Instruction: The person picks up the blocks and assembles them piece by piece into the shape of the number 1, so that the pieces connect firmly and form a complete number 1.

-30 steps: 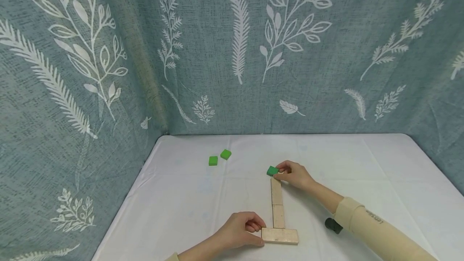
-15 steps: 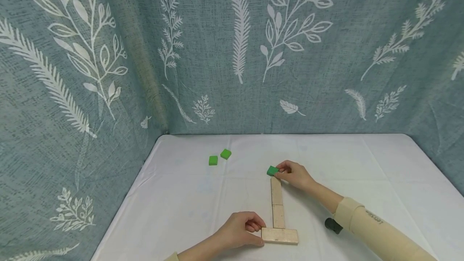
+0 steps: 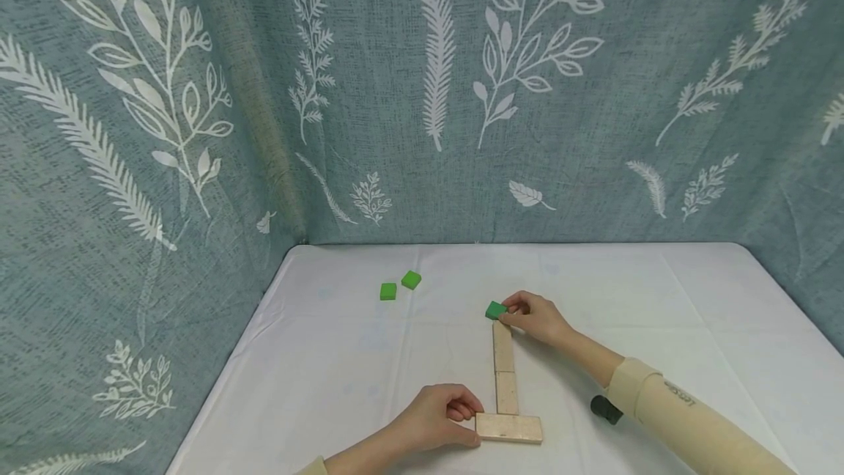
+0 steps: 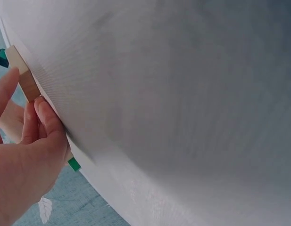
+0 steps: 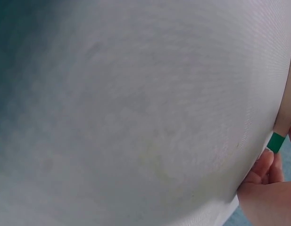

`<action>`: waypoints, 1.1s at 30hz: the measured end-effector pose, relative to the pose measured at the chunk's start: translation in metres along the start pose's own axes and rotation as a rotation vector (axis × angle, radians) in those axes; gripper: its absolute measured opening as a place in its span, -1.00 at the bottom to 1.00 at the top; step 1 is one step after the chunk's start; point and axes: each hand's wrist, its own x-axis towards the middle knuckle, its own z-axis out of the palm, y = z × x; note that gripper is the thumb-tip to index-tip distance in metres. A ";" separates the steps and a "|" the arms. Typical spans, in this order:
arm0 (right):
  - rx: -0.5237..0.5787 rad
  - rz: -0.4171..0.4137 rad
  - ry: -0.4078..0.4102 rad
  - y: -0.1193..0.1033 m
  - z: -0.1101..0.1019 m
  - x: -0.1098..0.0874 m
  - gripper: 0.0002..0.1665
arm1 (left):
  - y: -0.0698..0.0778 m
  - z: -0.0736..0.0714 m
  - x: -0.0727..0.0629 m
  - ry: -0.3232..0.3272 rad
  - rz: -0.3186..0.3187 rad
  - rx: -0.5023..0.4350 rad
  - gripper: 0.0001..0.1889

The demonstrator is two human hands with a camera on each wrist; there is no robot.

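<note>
My left hand (image 3: 438, 416) holds the left end of a flat wooden block (image 3: 509, 428) lying crosswise on the table, thumb at the near corner and fingers at the far one. Two more wooden blocks run end to end away from it, a nearer one (image 3: 507, 393) and a farther one (image 3: 503, 347), making an upside-down T. At the far tip of this row, my right hand (image 3: 537, 317) pinches a small green block (image 3: 495, 310), which sits slightly turned. The right wrist view shows that green block (image 5: 276, 142) against the end of the wooden row (image 5: 287, 103), fingers on it.
Two lighter green blocks, one nearer (image 3: 387, 292) and one farther (image 3: 411, 280), lie at the back left of the white-covered table (image 3: 316, 372). A small black object (image 3: 605, 409) is beside the right sleeve. A patterned blue-green curtain (image 3: 409, 189) hangs behind the table and along its left side.
</note>
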 end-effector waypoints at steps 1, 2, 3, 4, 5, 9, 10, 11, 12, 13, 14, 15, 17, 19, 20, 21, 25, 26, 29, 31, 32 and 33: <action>0.002 0.002 0.000 0.000 0.000 0.000 -0.62 | 0.000 0.000 0.000 -0.002 -0.002 0.002 -0.71; 0.002 0.003 -0.002 0.001 0.000 0.000 -0.62 | 0.001 0.000 0.000 -0.003 -0.004 0.003 -0.71; 0.002 0.004 -0.002 0.001 0.000 0.000 -0.62 | 0.001 0.000 0.000 -0.005 -0.005 0.004 -0.71; 0.001 0.007 -0.003 0.001 0.000 0.001 -0.62 | 0.001 -0.001 0.000 -0.008 -0.008 0.004 -0.71; 0.001 0.012 -0.002 0.001 0.000 0.001 -0.62 | 0.001 -0.001 0.000 -0.010 -0.010 0.004 -0.71; 0.000 0.015 -0.003 0.002 0.000 0.001 -0.62 | 0.002 -0.002 0.002 -0.019 -0.033 0.003 -0.72; 0.000 0.014 -0.003 0.002 0.000 0.002 -0.61 | 0.002 -0.002 0.002 -0.021 -0.038 0.003 -0.72; 0.002 0.012 -0.002 0.002 0.000 0.001 -0.61 | 0.002 -0.002 0.003 -0.023 -0.044 0.003 -0.73; 0.003 0.007 -0.004 0.002 0.000 0.001 -0.61 | 0.002 -0.003 0.003 -0.025 -0.048 0.002 -0.73; 0.004 0.004 -0.003 0.002 0.000 0.001 -0.61 | 0.003 -0.003 0.004 -0.026 -0.052 0.001 -0.74; 0.003 0.001 -0.004 0.002 -0.001 0.001 -0.61 | 0.003 -0.003 0.004 -0.026 -0.046 0.004 -0.74; 0.005 0.001 -0.004 0.002 -0.001 0.001 -0.61 | 0.002 -0.004 0.005 -0.024 -0.040 0.008 -0.74; 0.006 0.000 -0.005 0.002 -0.001 0.001 -0.62 | 0.002 -0.005 0.006 -0.015 -0.023 0.013 -0.75; 0.008 0.003 -0.007 0.001 -0.001 0.001 -0.62 | 0.002 -0.006 0.007 -0.001 -0.009 0.014 -0.74; 0.006 0.005 -0.008 0.001 -0.002 0.001 -0.62 | 0.002 -0.007 0.008 0.007 0.003 0.012 -0.73; 0.005 0.008 -0.007 0.000 -0.002 0.001 -0.62 | 0.003 -0.009 0.008 0.016 0.008 0.009 -0.73; 0.014 0.007 -0.010 -0.001 -0.003 0.000 -0.61 | 0.005 -0.016 0.011 0.060 0.008 0.002 -0.72; 0.014 -0.004 -0.010 -0.001 -0.003 0.000 -0.61 | 0.006 -0.018 0.012 0.074 0.003 0.003 -0.72; 0.021 -0.041 -0.010 0.000 -0.004 -0.001 -0.59 | 0.007 -0.024 0.014 0.120 -0.019 -0.002 -0.72; 0.021 -0.057 -0.010 0.000 -0.004 -0.001 -0.59 | 0.008 -0.028 0.015 0.150 -0.025 -0.012 -0.72; 0.020 -0.063 -0.011 0.000 -0.004 -0.001 -0.59 | 0.008 -0.030 0.015 0.164 -0.029 -0.018 -0.72; 0.021 -0.054 -0.011 0.000 -0.003 -0.001 -0.59 | 0.008 -0.032 0.015 0.178 -0.028 -0.025 -0.71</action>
